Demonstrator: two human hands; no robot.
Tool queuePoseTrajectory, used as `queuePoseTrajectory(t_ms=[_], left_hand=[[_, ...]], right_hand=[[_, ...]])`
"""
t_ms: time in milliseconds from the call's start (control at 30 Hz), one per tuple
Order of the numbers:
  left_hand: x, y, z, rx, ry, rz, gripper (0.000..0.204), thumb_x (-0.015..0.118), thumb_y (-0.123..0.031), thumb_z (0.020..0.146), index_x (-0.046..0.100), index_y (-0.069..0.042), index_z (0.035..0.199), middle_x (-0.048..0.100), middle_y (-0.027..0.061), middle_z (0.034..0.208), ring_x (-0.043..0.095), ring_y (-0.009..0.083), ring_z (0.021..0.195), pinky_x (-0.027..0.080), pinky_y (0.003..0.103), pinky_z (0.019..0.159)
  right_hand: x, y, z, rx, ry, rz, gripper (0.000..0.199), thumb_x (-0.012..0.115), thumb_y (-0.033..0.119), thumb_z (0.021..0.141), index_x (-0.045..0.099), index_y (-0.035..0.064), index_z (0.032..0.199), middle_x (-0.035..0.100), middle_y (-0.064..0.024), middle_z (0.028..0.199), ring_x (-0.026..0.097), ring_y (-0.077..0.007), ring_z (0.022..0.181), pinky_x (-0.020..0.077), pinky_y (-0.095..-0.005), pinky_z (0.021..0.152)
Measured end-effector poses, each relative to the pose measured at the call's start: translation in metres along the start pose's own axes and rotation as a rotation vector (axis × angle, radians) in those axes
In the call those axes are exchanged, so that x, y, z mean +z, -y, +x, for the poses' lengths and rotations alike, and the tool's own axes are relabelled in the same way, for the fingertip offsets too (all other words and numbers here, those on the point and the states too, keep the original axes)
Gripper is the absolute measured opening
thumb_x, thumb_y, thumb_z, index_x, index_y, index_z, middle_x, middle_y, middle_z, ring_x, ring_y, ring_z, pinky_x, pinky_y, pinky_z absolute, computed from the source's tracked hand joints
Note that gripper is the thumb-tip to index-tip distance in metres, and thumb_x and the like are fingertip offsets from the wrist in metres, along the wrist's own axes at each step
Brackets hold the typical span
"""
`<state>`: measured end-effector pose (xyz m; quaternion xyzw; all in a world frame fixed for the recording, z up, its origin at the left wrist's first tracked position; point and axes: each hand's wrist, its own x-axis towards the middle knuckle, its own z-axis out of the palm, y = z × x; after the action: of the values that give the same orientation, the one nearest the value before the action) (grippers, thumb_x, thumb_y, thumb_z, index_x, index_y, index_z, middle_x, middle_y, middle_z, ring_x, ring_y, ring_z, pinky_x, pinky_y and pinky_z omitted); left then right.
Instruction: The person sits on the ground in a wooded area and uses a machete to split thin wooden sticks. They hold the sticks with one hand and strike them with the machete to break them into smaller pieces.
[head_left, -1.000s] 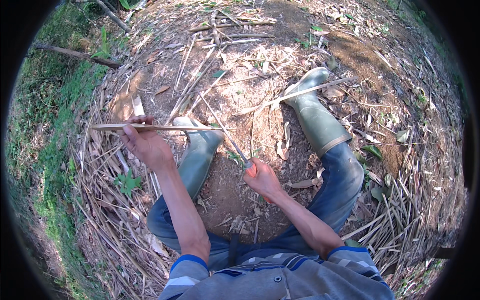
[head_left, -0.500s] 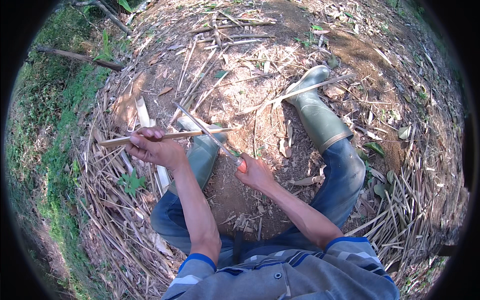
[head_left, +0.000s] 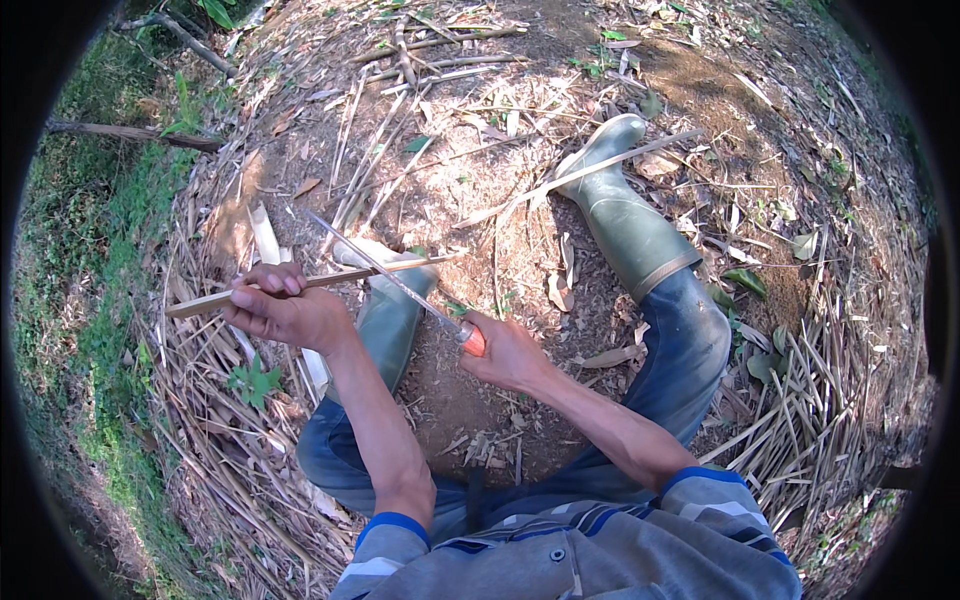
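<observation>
My left hand (head_left: 275, 303) is closed around a thin split strip of wood or bamboo (head_left: 340, 276), which sticks out on both sides of the fist and points right over my left boot (head_left: 385, 325). In my right hand (head_left: 503, 352) is the orange handle of a long-bladed knife (head_left: 394, 283). Its narrow blade slants up and left and crosses the strip to the right of my left hand. Whether the edge touches the strip I cannot make out.
My right boot (head_left: 620, 215) stands on the leaf litter, with a long pale strip (head_left: 590, 172) lying across it. A heap of thin split sticks (head_left: 800, 430) lies at right, more (head_left: 230, 440) at left. Branches (head_left: 430, 55) lie ahead; green undergrowth (head_left: 75, 300) borders the left.
Both hands have shifted a little to the left with the strip and the knife. The blade now crosses the strip nearer to my left hand. The whole view has also moved slightly.
</observation>
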<state>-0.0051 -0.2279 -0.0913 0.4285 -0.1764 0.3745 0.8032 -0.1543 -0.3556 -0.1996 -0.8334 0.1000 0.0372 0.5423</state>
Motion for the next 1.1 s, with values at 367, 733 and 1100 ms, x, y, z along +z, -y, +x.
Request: queuePoseTrajectory(t_ms=[367, 733, 1100], left_hand=[[-0.001, 0.003, 0.003, 0.030, -0.065, 0.054, 0.024, 0.053, -0.033, 0.095, 0.039, -0.013, 0.091, 0.042, -0.0012, 0.068, 0.037, 0.0063, 0.053, 0.032, 0.018, 0.048], [-0.004, 0.020, 0.023, 0.009, -0.130, 0.121, 0.025, 0.052, -0.034, 0.096, 0.039, -0.012, 0.092, 0.042, -0.0017, 0.064, 0.036, 0.0061, 0.050, 0.030, 0.019, 0.045], [-0.002, 0.030, 0.044, -0.032, -0.172, 0.101, 0.023, 0.052, -0.031, 0.096, 0.040, -0.011, 0.096, 0.043, -0.0006, 0.063, 0.039, 0.0066, 0.051, 0.031, 0.020, 0.044]], right_hand=[[0.000, -0.023, -0.003, 0.030, 0.035, -0.153, 0.037, 0.063, 0.022, 0.072, 0.052, 0.0047, 0.103, 0.064, -0.0203, 0.075, 0.065, -0.0359, 0.067, 0.0519, -0.0469, 0.064], [0.002, -0.059, -0.003, 0.244, 0.053, -0.203, 0.037, 0.060, 0.024, 0.074, 0.054, 0.0063, 0.106, 0.065, -0.0207, 0.079, 0.065, -0.0358, 0.079, 0.0507, -0.0470, 0.074], [-0.004, -0.123, 0.008, 0.421, 0.026, -0.318, 0.042, 0.058, 0.027, 0.077, 0.053, 0.0039, 0.112, 0.064, -0.0250, 0.094, 0.063, -0.0387, 0.092, 0.0497, -0.0475, 0.084]])
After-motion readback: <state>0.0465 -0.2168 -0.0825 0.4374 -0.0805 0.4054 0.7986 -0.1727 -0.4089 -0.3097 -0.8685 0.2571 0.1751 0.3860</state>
